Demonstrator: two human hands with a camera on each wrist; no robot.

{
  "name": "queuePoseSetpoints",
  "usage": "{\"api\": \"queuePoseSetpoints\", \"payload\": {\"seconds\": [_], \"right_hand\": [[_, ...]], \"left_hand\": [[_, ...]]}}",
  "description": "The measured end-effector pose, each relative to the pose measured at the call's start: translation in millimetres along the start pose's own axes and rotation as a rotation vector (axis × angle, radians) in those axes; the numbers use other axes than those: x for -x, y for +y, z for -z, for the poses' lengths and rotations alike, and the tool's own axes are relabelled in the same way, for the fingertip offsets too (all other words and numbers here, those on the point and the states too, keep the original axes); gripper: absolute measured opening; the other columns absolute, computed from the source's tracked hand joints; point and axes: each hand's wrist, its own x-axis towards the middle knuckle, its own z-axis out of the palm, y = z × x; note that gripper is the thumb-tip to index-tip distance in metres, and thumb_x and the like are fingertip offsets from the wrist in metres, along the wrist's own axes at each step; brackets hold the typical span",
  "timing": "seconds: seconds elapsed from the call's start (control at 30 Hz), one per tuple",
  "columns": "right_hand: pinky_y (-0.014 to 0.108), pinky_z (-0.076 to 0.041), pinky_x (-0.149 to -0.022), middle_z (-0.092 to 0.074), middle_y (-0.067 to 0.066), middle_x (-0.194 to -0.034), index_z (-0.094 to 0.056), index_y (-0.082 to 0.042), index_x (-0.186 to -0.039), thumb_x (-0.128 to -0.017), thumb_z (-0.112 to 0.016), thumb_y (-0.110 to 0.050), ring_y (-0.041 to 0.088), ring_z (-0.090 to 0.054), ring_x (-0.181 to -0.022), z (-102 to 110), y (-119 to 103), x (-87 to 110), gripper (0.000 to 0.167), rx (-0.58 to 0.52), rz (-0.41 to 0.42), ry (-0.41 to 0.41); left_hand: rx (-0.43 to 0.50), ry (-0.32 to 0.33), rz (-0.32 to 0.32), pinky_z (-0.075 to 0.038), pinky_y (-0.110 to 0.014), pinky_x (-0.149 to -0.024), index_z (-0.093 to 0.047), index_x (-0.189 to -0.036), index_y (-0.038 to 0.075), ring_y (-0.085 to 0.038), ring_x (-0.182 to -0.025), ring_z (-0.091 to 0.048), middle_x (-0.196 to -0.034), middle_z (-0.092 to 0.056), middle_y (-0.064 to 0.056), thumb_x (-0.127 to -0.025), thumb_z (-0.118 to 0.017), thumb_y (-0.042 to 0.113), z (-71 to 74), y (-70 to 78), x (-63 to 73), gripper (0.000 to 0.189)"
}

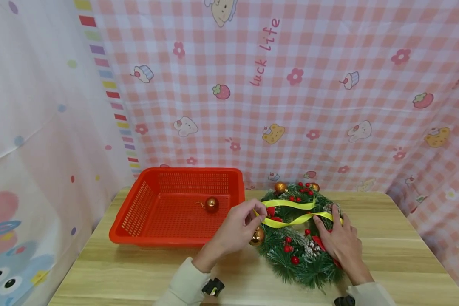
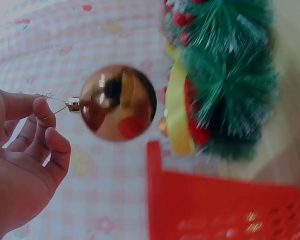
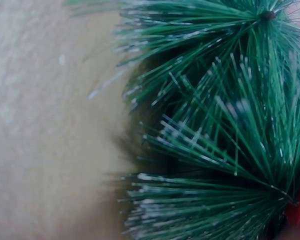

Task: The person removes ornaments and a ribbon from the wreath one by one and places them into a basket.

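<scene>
My left hand (image 1: 239,223) pinches the thin gold string of a shiny copper-gold bauble (image 2: 119,102) between thumb and index finger. In the head view that bauble hangs just below the hand, at the left edge of a green Christmas wreath (image 1: 310,272). Red berries, pinecones and gold balls decorate the wreath, which lies on the table. A yellow ribbon (image 1: 296,220) runs across its middle in two strands. My right hand (image 1: 340,240) rests on the wreath's right side, thumb and index finger spread around the ribbon's end. Green needles (image 3: 230,130) fill much of the right wrist view, the fingers out of sight.
A red plastic basket (image 1: 176,241) stands left of the wreath, with another copper-gold bauble (image 1: 211,205) inside. Both sit on a wooden table (image 1: 398,250). A pink checked curtain (image 1: 329,106) hangs behind the table, and a pale one on the left.
</scene>
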Motion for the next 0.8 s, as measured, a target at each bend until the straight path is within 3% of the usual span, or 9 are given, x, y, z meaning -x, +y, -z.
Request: {"api": "queuePoseSetpoints", "payload": {"seconds": [0.17, 0.3, 0.63, 0.8], "right_hand": [[0.077, -0.033, -0.087, -0.004, 0.038, -0.156, 0.008, -0.013, -0.159, -0.093, -0.02, -0.077, 0.068, -0.02, -0.129, -1, 0, 0.3, 0.095, -0.002, -0.004, -0.002], [0.076, -0.034, -0.086, -0.005, 0.039, -0.156, 0.008, -0.014, -0.159, -0.093, -0.021, -0.077, 0.067, -0.021, -0.129, -1, 1, 0.3, 0.095, -0.001, -0.003, -0.001], [0.077, -0.032, -0.089, -0.004, 0.039, -0.156, 0.01, -0.015, -0.159, -0.093, -0.021, -0.078, 0.067, -0.019, -0.13, -1, 0, -0.4, 0.097, -0.01, -0.014, -0.013], [0.077, -0.031, -0.089, -0.003, 0.038, -0.156, 0.011, -0.015, -0.158, -0.093, -0.021, -0.078, 0.067, -0.018, -0.131, -1, 1, -1.5, 0.097, -0.008, -0.017, -0.019]], "left_hand": [[-0.05, 0.074, -0.009, -0.042, -0.023, -0.06, -0.059, -0.097, 0.013, -0.012, -0.069, -0.05, -0.087, -0.06, -0.003, -0.096, -0.06, 0.0, 23.1, -1.5, -2.9, 0.013], [-0.088, 0.135, 0.029, -0.042, -0.024, -0.059, -0.059, -0.097, 0.014, -0.012, -0.068, -0.05, -0.083, -0.057, 0.001, -0.095, -0.061, 0.0, 41.7, -8.5, -0.8, 0.015], [-0.155, 0.215, 0.186, -0.043, -0.025, -0.057, -0.057, -0.099, 0.02, -0.018, -0.067, -0.051, -0.085, -0.061, -0.007, -0.097, -0.061, 0.004, 78.1, -38.6, 22.0, 0.017], [-0.188, 0.243, 0.215, -0.043, -0.025, -0.059, -0.058, -0.099, 0.019, -0.019, -0.068, -0.052, -0.084, -0.061, -0.006, -0.097, -0.062, 0.004, 88.2, -52.1, 32.5, 0.015]]}}
